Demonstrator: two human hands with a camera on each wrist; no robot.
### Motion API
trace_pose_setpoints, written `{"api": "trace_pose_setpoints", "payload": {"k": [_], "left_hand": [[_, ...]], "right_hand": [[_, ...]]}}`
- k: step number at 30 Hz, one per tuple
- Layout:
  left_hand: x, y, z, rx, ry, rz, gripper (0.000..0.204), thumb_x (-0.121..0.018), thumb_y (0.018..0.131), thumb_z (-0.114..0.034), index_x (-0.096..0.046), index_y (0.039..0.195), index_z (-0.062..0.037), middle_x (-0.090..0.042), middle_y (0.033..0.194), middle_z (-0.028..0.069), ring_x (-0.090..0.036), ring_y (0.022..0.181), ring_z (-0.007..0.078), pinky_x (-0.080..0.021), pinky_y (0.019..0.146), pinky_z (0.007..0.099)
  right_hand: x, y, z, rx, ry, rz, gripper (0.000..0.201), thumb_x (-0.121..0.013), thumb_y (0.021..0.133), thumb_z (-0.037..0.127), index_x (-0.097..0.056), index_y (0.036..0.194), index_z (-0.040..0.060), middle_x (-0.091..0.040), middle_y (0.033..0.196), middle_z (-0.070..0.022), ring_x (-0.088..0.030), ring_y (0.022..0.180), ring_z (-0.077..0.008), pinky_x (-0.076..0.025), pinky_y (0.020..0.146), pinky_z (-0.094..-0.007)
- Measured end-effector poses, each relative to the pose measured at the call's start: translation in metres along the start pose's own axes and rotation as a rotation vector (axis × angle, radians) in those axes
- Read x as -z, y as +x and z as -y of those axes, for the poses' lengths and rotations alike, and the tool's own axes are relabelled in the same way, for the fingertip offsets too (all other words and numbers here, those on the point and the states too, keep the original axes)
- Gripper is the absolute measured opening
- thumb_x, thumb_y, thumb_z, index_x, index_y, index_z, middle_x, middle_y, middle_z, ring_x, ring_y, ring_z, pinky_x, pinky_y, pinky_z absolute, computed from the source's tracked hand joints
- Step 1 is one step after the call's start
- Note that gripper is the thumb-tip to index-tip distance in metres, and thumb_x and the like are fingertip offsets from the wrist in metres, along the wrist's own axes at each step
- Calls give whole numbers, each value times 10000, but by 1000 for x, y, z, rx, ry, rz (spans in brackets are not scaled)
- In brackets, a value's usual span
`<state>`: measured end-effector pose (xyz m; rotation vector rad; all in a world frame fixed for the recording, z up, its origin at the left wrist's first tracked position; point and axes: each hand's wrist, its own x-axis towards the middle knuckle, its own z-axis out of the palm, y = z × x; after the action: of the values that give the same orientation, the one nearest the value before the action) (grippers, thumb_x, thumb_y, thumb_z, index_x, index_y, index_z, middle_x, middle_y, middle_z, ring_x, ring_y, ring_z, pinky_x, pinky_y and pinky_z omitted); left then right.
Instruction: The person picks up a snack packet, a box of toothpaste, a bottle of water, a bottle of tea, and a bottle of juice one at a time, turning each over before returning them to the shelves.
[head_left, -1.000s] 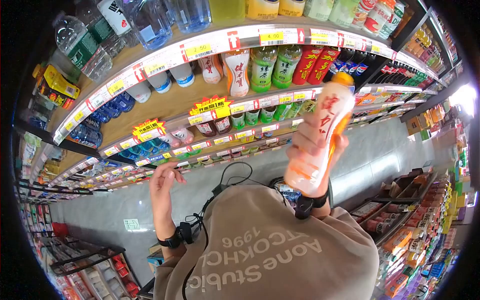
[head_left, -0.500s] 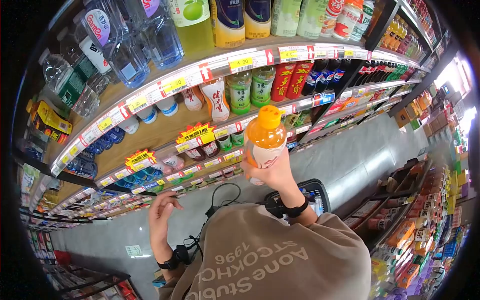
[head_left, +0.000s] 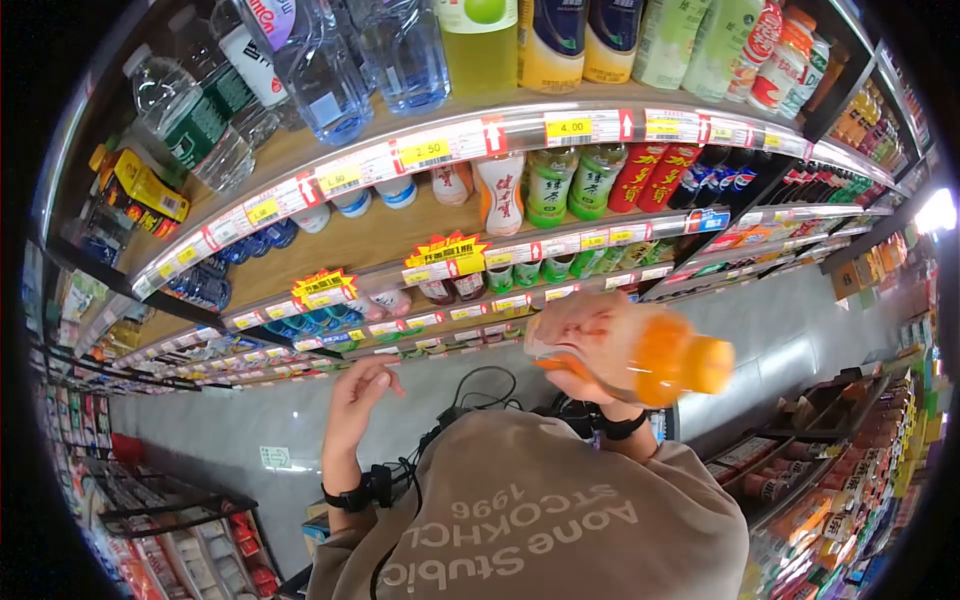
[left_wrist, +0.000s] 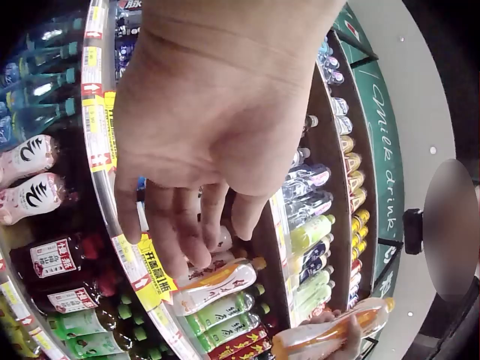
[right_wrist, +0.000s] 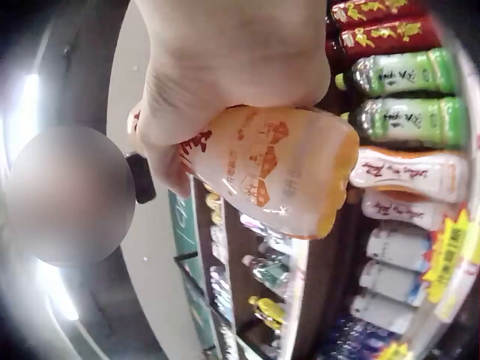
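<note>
My right hand (head_left: 575, 385) grips an orange drink bottle (head_left: 640, 345) in front of the shelves. The bottle is tipped onto its side, its orange cap facing right in the head view. Its pale label with red characters and the base of the bottle (right_wrist: 277, 172) show in the right wrist view, where the hand (right_wrist: 232, 75) wraps round the upper part. My left hand (head_left: 357, 400) hangs in the air at the left with loosely bent fingers and holds nothing. In the left wrist view its fingers (left_wrist: 169, 232) overlap the shelf behind.
A curved shelf edge with price tags (head_left: 430, 150) runs across the front. Similar orange bottles (head_left: 500, 195) stand beside green tea bottles (head_left: 550, 185) and red ones (head_left: 628, 180). Large water bottles (head_left: 400, 60) fill the upper shelf. A low display (head_left: 790, 450) stands at the right.
The orange bottle has been turned in my right hand, from cap up with its label facing the head camera to lying sideways, cap right. My left hand has stayed much the same.
</note>
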<state>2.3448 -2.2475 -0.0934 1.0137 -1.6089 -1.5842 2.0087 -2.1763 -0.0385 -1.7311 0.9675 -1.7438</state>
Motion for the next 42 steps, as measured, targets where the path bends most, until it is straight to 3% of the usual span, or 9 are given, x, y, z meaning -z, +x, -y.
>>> {"api": "trace_pose_setpoints", "payload": {"k": [1, 5, 9, 19, 24, 27, 31, 36, 42], "left_hand": [[-2, -3, -2, 1, -12, 1, 278, -601, 996, -101, -618, 1241, 29, -660, 904, 59, -652, 877, 160, -488, 857, 297], [1, 7, -8, -43, -19, 12, 281, -607, 997, -102, -617, 1249, 23, -663, 911, 49, -650, 883, 154, -486, 857, 298], [-5, 8, -8, -69, -32, -6, 282, -609, 995, -97, -615, 1253, 19, -665, 908, 50, -652, 884, 152, -488, 852, 298], [-30, 12, -4, -83, -63, 57, 312, -653, 974, -114, -623, 1259, 10, -685, 927, 57, -654, 905, 158, -507, 867, 323], [-58, 24, -11, -110, 0, 191, 585, -756, 894, -114, -495, 1413, -40, -629, 1239, 91, -643, 1028, 180, -502, 951, 349], [-63, 23, -15, -153, -53, 238, 810, -831, 820, -113, -382, 1492, -64, -537, 1396, 96, -599, 1163, 191, -460, 1031, 376], [-69, 19, 1, -232, -176, 231, 965, -895, 741, -125, -327, 1520, -77, -503, 1441, 93, -514, 1312, 200, -381, 1121, 399], [-61, 20, 14, -201, -398, 207, 948, -888, 750, -143, -329, 1513, -77, -502, 1449, 99, -488, 1352, 207, -362, 1137, 380], [-40, 3, 23, -317, -392, 1, 803, -882, 745, -163, -456, 1416, -47, -543, 1374, 89, -527, 1291, 194, -406, 1102, 352]], "right_hand": [[-5, 3, 7, -94, 353, -108, 412, -875, 724, 137, -604, 1022, 48, -662, 995, -78, -647, 973, -224, -495, 934, -373], [-8, -2, -40, -429, 238, 13, 432, -872, 704, 70, -592, 1030, 30, -650, 953, -51, -636, 913, -181, -517, 874, -335], [-17, 4, -59, -289, 164, 15, 440, -834, 741, 26, -588, 1107, 36, -654, 924, -30, -638, 867, -147, -521, 799, -295], [-41, 3, -65, -406, 583, 115, 479, -818, 751, 46, -539, 1140, 29, -647, 981, -98, -665, 918, -210, -553, 801, -361], [-48, 16, -44, -419, 371, 169, 420, -823, 735, 60, -582, 1077, 17, -650, 970, -103, -663, 913, -207, -547, 806, -349], [-49, 17, -37, -356, 695, 304, 416, -812, 760, -9, -577, 1099, 39, -653, 972, -72, -627, 895, -177, -521, 787, -323], [-63, 12, -43, -326, 854, 281, 484, -873, 717, 124, -585, 1096, 33, -663, 1009, -96, -639, 912, -184, -515, 785, -308], [-90, 7, -50, -313, 818, 235, 941, -923, 686, 300, -392, 1407, 13, -669, 1075, -141, -665, 982, -227, -537, 854, -353], [-110, 17, -49, -251, 900, -110, 946, -732, 851, 576, -293, 1528, 82, -622, 1173, -198, -679, 1002, -342, -584, 870, -464]]}}
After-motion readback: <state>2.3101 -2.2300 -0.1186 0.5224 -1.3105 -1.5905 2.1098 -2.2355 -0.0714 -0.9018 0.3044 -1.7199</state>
